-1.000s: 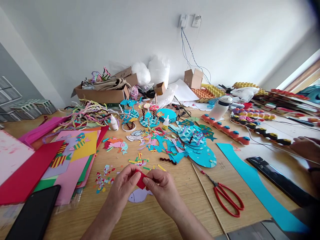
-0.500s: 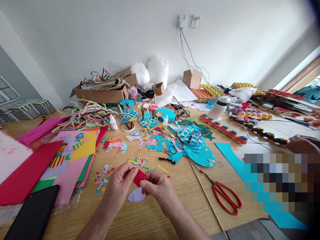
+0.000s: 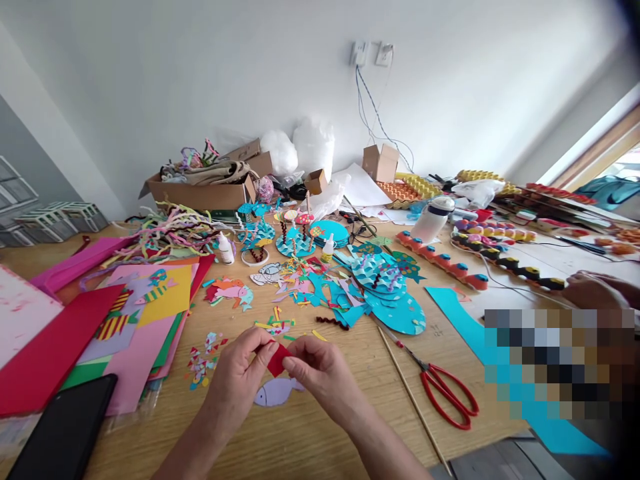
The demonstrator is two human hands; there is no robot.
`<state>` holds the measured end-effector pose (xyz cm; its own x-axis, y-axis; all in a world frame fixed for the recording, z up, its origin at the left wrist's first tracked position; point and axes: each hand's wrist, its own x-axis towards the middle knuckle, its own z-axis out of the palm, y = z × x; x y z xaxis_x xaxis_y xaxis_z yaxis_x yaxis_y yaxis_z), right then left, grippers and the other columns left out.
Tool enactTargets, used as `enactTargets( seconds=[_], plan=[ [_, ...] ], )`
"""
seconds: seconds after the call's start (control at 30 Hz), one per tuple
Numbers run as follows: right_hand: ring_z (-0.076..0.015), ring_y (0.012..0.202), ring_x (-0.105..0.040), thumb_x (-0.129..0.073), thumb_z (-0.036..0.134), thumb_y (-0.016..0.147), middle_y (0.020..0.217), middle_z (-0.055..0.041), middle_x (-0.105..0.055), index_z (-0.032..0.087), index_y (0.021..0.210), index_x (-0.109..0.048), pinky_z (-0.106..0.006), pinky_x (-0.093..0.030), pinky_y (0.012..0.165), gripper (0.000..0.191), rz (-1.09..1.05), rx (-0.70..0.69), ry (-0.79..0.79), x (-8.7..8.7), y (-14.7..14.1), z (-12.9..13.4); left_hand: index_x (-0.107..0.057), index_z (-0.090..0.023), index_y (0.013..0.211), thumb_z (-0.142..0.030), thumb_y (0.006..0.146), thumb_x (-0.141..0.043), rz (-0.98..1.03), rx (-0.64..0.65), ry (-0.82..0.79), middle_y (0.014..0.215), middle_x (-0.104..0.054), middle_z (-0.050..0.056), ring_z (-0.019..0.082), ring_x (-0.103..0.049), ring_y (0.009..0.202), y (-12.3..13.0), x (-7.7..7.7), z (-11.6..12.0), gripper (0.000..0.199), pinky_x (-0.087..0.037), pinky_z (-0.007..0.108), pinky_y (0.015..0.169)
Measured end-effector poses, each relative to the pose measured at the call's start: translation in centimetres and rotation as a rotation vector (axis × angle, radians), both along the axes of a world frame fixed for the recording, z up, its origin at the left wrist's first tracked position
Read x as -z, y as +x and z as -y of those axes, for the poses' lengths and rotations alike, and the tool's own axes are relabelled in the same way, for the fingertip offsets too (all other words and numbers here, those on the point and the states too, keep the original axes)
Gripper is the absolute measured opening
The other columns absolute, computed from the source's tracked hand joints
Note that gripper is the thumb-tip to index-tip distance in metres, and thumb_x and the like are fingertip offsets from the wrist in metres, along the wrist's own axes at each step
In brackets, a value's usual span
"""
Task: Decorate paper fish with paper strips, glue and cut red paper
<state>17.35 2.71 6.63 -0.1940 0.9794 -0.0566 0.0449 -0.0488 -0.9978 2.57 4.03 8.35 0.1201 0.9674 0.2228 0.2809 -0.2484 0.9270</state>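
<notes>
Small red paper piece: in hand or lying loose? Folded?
In hand: the left hand and right hand grip the red paper at opposite sides. Folded: can't tell; both hands cover part of its edge.

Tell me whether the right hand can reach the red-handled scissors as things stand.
Likely yes: the scissors lie to the right of the right hand, handles uncovered, with just a thin stick lying between. That hand is pinching red paper, though, so it would probably have to let go first.
</notes>
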Motion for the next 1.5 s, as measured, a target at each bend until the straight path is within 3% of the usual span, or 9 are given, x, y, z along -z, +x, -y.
enactTargets(
  seconds=[0.1, 0.27, 0.37, 0.57, 0.7, 0.93, 1.17, 1.3, 1.5],
  plan=[
    [-0.0089, 0.049, -0.036, -0.061, 0.041, 0.071, 0.050, 0.0032, -0.045, 0.017, 0.057, -0.054, -0.021, -0.027, 0.045, 0.028, 0.056, 0.064, 0.049, -0.2, 0.3, 0.1, -0.056, -0.021, 0.055, -0.038, 0.074, -0.059, 0.084, 0.020, -0.049, 0.054, -0.051, -0.002, 0.015, -0.045, 0.054, 0.3, 0.1, 0.2, 0.025, -0.037, 0.022, 0.051],
    [-0.0115, 0.051, -0.042, -0.058, 0.041, 0.071, 0.051, 0.0004, -0.050, 0.018, 0.055, -0.053, -0.023, -0.033, 0.049, 0.029, 0.016, 0.197, 0.089, 0.2, 0.0, 0.5, -0.061, -0.020, 0.085, -0.045, 0.072, -0.063, 0.461, -0.022, -0.282, 0.070, -0.060, 0.000, 0.015, -0.052, 0.064, 1.9, 0.7, 1.4, 0.029, -0.042, 0.023, 0.060],
    [-0.0116, 0.052, -0.042, -0.058, 0.044, 0.072, 0.052, 0.0002, -0.050, 0.018, 0.055, -0.052, -0.023, -0.033, 0.049, 0.031, 0.016, 0.226, 0.083, 0.6, -0.2, 0.7, -0.061, -0.018, 0.076, -0.040, 0.066, -0.070, 0.538, -0.030, -0.371, 0.067, -0.057, -0.002, 0.013, -0.050, 0.063, 2.7, 1.2, 1.8, 0.026, -0.041, 0.021, 0.060],
    [-0.0104, 0.051, -0.040, -0.060, 0.053, 0.069, 0.054, 0.0019, -0.047, 0.018, 0.062, -0.051, -0.022, -0.032, 0.047, 0.037, -0.012, 0.155, 0.058, 0.3, 0.4, 0.7, -0.062, -0.018, 0.068, -0.038, 0.064, -0.072, 0.492, 0.000, -0.390, 0.062, -0.058, -0.002, 0.013, -0.051, 0.061, 2.5, 1.5, 1.3, 0.023, -0.042, 0.021, 0.059],
    [-0.0106, 0.056, -0.045, -0.062, 0.042, 0.070, 0.064, 0.0006, -0.053, 0.016, 0.074, -0.056, -0.022, -0.035, 0.052, 0.027, 0.026, 0.135, 0.113, -1.0, 1.2, 0.3, -0.065, -0.018, 0.071, -0.043, 0.060, -0.074, 0.430, 0.063, -0.442, 0.065, -0.062, 0.000, 0.016, -0.056, 0.064, 2.7, 1.3, 1.0, 0.030, -0.045, 0.024, 0.063],
    [-0.0095, 0.051, -0.041, -0.057, 0.033, 0.067, 0.054, 0.0028, -0.047, 0.017, 0.059, -0.051, -0.021, -0.031, 0.048, 0.019, 0.024, 0.135, 0.060, -0.8, 1.3, -0.3, -0.062, -0.017, 0.059, -0.052, 0.051, -0.076, 0.326, 0.144, -0.476, 0.056, -0.057, -0.002, 0.013, -0.051, 0.054, 2.9, 2.0, 0.7, 0.039, -0.043, 0.021, 0.051],
    [-0.0108, 0.054, -0.044, -0.055, 0.033, 0.072, 0.056, 0.0015, -0.050, 0.018, 0.059, -0.052, -0.022, -0.034, 0.051, 0.020, 0.129, 0.197, 0.181, -0.9, 1.0, 0.3, -0.058, -0.018, 0.053, -0.052, 0.053, -0.075, 0.329, 0.174, -0.509, 0.054, -0.055, -0.002, 0.013, -0.050, 0.055, 2.7, 1.9, 1.0, 0.038, -0.045, 0.022, 0.054],
    [-0.0138, 0.065, -0.054, -0.051, 0.032, 0.079, 0.076, -0.0023, -0.060, 0.019, 0.092, -0.056, -0.023, -0.040, 0.057, 0.019, 0.403, 0.250, 0.249, -1.4, 5.3, 1.9, -0.062, -0.018, 0.061, -0.045, 0.054, -0.076, 0.366, 0.055, -0.515, 0.055, -0.058, -0.003, 0.013, -0.050, 0.054, 2.6, 1.7, 1.3, 0.031, -0.043, 0.021, 0.052],
    [-0.0218, 0.079, -0.059, -0.045, 0.021, 0.081, 0.086, -0.0090, -0.062, 0.019, 0.077, -0.055, -0.029, -0.038, 0.065, 0.011, 1.268, 0.328, -0.057, 1.9, 18.5, 5.2, -0.061, -0.018, 0.066, -0.043, 0.060, -0.074, 0.466, 0.025, -0.560, 0.045, -0.054, -0.004, 0.009, -0.043, 0.044, 2.3, 1.0, 1.6, 0.029, -0.036, 0.018, 0.044]
  ],
)
